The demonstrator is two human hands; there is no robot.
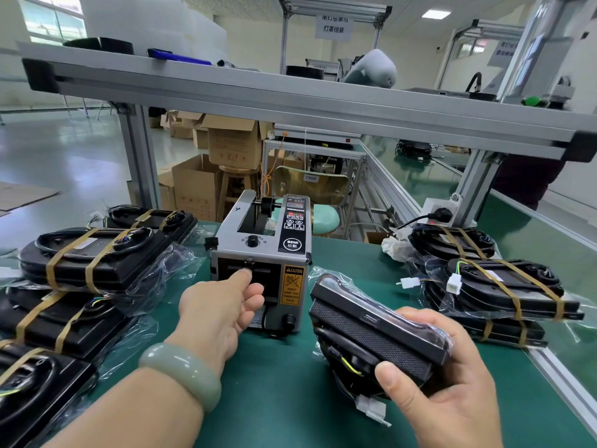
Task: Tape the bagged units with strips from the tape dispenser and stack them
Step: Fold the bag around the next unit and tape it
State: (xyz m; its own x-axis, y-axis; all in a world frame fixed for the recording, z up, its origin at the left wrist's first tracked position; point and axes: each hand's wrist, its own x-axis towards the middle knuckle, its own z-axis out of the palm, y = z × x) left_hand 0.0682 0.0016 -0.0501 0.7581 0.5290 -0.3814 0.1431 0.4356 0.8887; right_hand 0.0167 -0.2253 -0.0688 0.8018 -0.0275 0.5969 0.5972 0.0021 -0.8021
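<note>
The grey tape dispenser (263,253) stands on the green table (284,383) at the centre. My left hand (219,308) reaches to its front outlet, thumb and forefinger tips at the slot; whether they pinch a tape strip I cannot tell. My right hand (442,379) grips a black bagged unit (374,328) above the table, right of the dispenser, its white connector hanging below. A stack of taped units (93,257) lies on the left. More taped units (504,292) are piled on the right.
An aluminium shelf beam (290,95) crosses overhead, with frame posts at both sides. A power socket with a black plug (439,215) sits behind the right pile. Cardboard boxes (206,182) and stools stand beyond the table's far edge.
</note>
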